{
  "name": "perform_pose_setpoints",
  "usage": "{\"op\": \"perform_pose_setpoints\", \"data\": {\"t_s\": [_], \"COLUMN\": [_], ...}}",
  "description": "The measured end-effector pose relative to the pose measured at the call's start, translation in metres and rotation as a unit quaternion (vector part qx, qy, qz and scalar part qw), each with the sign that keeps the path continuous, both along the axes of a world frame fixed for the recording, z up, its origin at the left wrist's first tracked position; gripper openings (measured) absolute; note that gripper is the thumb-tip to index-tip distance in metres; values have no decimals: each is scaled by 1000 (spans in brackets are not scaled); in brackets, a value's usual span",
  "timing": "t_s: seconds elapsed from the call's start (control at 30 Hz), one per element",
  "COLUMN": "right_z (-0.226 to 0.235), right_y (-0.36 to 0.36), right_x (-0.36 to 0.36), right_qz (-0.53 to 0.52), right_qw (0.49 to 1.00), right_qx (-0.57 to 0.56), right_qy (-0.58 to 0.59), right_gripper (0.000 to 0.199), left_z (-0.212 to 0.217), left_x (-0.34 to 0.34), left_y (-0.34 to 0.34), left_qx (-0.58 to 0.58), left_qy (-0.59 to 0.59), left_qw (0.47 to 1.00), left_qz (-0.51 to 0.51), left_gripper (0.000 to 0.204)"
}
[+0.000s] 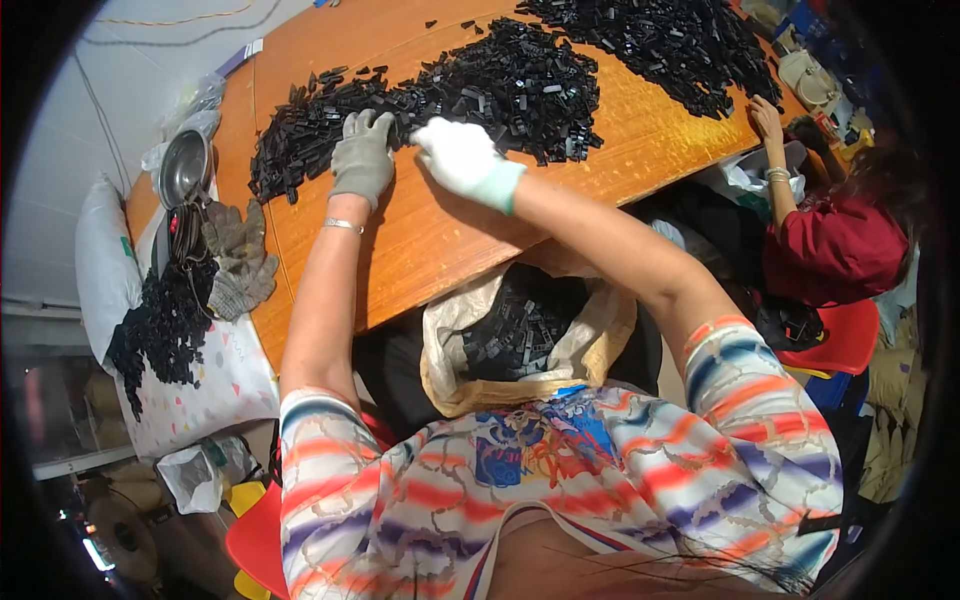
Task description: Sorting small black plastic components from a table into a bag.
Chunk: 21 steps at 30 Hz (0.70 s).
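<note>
A wide heap of small black plastic parts (480, 85) lies on the orange wooden table (430, 240). My left hand (363, 155), in a grey glove, rests flat at the near edge of the heap with fingers spread on the parts. My right hand (462, 158), in a white glove with a green cuff, lies beside it, fingers curled into the heap; whether it grips parts is hidden. Below the table edge an open sack (455, 335) on my lap holds more black parts.
A second heap of black parts (680, 45) lies at the far right, where another person in red (835, 245) has a hand (766, 115) on the table. At the left are a metal bowl (183, 165), spare grey gloves (238, 262) and more black parts on a white sack (165, 325).
</note>
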State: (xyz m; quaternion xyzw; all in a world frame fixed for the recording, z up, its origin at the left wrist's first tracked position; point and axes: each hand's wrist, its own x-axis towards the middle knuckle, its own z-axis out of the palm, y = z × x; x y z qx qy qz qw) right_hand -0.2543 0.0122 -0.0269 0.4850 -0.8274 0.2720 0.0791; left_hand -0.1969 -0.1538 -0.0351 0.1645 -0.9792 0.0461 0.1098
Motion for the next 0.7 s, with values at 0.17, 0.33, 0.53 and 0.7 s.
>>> {"op": "perform_pose_setpoints", "data": {"t_s": [0.17,0.33,0.53,0.7], "right_z": [-9,-12,-11,-8], "right_y": [-41,-44,-22,-9], "right_x": [-30,-17,-11,-6], "right_qz": [2,80,45,25], "right_qw": [997,990,997,990], "right_qx": [58,90,33,38], "right_qy": [43,69,-56,-137], "right_gripper": [16,16,16,21], "left_z": [-8,-10,-16,-18], "left_x": [19,72,111,125], "left_y": [-4,1,24,33], "left_qx": [18,60,220,537], "left_qy": [34,71,183,305], "left_qw": [998,994,954,786], "left_qz": [-48,-54,-87,-25], "left_gripper": [39,36,50,49]}}
